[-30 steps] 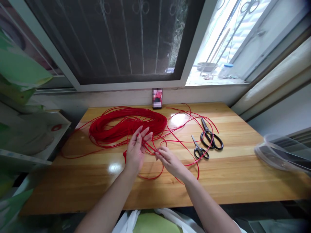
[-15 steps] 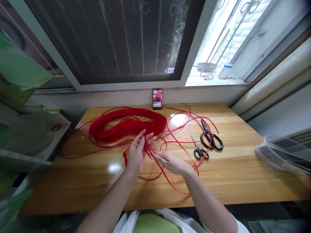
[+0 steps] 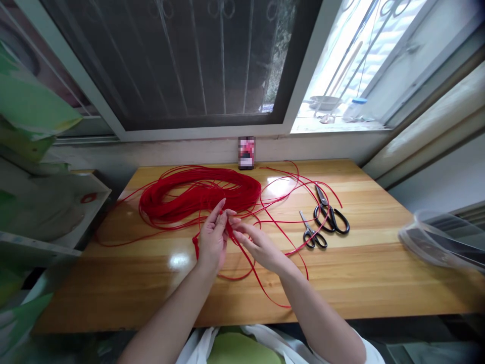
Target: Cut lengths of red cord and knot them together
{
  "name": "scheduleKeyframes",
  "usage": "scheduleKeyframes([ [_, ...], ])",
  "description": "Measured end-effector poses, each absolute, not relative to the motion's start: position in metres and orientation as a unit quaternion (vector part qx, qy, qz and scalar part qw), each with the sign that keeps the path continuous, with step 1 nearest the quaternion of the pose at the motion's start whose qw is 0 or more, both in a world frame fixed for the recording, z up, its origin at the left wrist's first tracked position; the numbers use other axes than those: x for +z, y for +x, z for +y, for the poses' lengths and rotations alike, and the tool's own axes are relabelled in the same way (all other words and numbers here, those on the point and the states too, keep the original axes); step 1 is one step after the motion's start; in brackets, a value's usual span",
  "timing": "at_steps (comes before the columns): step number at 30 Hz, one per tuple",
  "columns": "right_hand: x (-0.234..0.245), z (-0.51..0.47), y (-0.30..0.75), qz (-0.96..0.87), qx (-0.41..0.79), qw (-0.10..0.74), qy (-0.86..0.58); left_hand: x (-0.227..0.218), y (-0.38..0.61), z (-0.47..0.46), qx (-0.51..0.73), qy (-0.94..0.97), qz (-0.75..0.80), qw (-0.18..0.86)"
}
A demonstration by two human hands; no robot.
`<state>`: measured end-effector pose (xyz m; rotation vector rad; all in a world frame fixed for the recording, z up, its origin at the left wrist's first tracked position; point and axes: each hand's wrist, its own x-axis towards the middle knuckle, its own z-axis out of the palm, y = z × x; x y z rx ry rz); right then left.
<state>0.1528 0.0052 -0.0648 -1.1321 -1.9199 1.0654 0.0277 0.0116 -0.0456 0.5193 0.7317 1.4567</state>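
Observation:
My left hand (image 3: 212, 237) pinches several strands of red cord (image 3: 242, 248) between thumb and fingers, above the table. Close against it on the right, my right hand (image 3: 259, 246) has its fingers closed on the same strands near the pinch point; the exact grip is partly hidden. Loose cord ends trail down toward the front of the table and off to the right. Behind both hands lies a large coil of red cord (image 3: 174, 205). A short knotted piece of red cord (image 3: 195, 244) shows just left of my left hand.
Small scissors (image 3: 313, 237) and larger black-handled scissors (image 3: 333, 217) lie on the wooden table (image 3: 364, 273) at the right, with cord loops crossing them. A phone (image 3: 246, 153) leans against the wall at the back. A clear plastic container (image 3: 428, 240) stands at the right edge.
My right hand has moved up and left, closer to my left hand, and its fingers have closed on the strands. My left hand keeps its pinch.

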Motion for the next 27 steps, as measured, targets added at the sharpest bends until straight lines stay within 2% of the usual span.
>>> scheduleKeyframes([
  [4,-0.074,0.004,0.138,-0.697,0.481,0.324,-0.422,-0.046,0.025,0.014,0.642,0.206,0.317,0.668],
  [9,-0.068,0.002,0.142,-0.748,0.411,0.279,-0.44,-0.048,0.005,0.027,0.636,0.144,0.31,0.692],
  [15,-0.062,0.009,0.176,-0.775,0.369,0.202,-0.472,-0.046,-0.03,0.04,0.696,0.116,0.304,0.64],
  [22,-0.06,0.013,0.193,-0.811,0.325,0.18,-0.453,-0.058,-0.034,0.042,0.676,0.107,0.336,0.647],
  [24,-0.059,0.014,0.195,-0.808,0.323,0.185,-0.457,-0.058,-0.037,0.042,0.681,0.149,0.376,0.611],
  [27,-0.056,0.017,0.2,-0.809,0.313,0.18,-0.465,-0.05,-0.041,0.038,0.716,0.275,0.453,0.453],
])
